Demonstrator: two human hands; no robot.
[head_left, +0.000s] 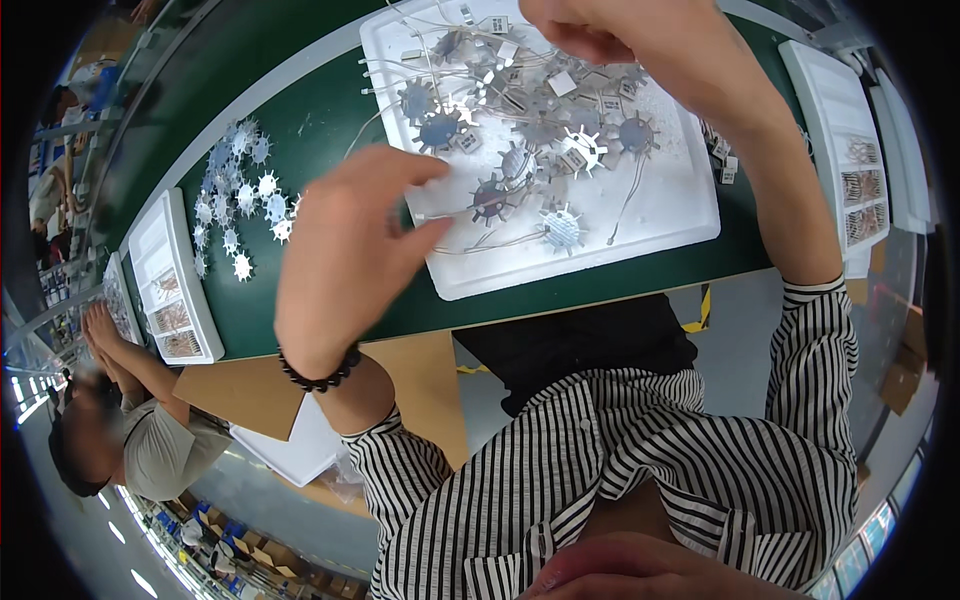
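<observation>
A white foam tray lies on the green table, bearing several silver sun-shaped metal plates with thin white cables and small white printed blocks. My left hand, wearing a black bead bracelet, hovers at the tray's left edge, thumb and index finger spread apart, slightly blurred. Nothing clear shows between them. Over the far part of the tray is my right hand, its fingers curled inward and cut off by the upper edge. Whatever those fingers hold is hidden.
Loose silver sun-shaped plates lie left of the tray. White trays of small copper-coloured parts stand at the left and right. Several small white blocks sit beside the foam tray. A co-worker works at the left; a cardboard sheet lies below.
</observation>
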